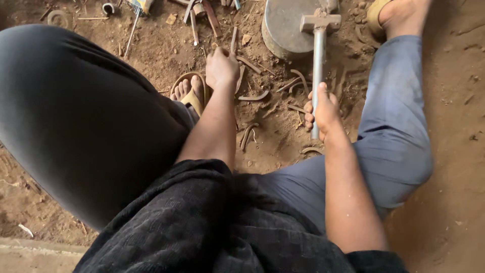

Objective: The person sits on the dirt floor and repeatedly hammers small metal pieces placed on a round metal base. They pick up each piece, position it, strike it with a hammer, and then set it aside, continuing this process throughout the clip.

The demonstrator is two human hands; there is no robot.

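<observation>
My right hand [322,112] grips the metal handle of a hammer [319,45], whose square head rests on a round grey metal block [283,25] standing on the dirt floor. My left hand [221,68] is closed around a thin rusty metal piece [234,39] that points toward the block. I sit low, with one knee in dark trousers at the left and one leg in blue-grey trousers at the right.
Several curved rusty metal strips [255,96] lie scattered on the brown dirt between my legs. My sandalled foot [189,91] is beside the left hand; the other foot [399,15] is at top right. More scrap and tools [202,15] lie at the top.
</observation>
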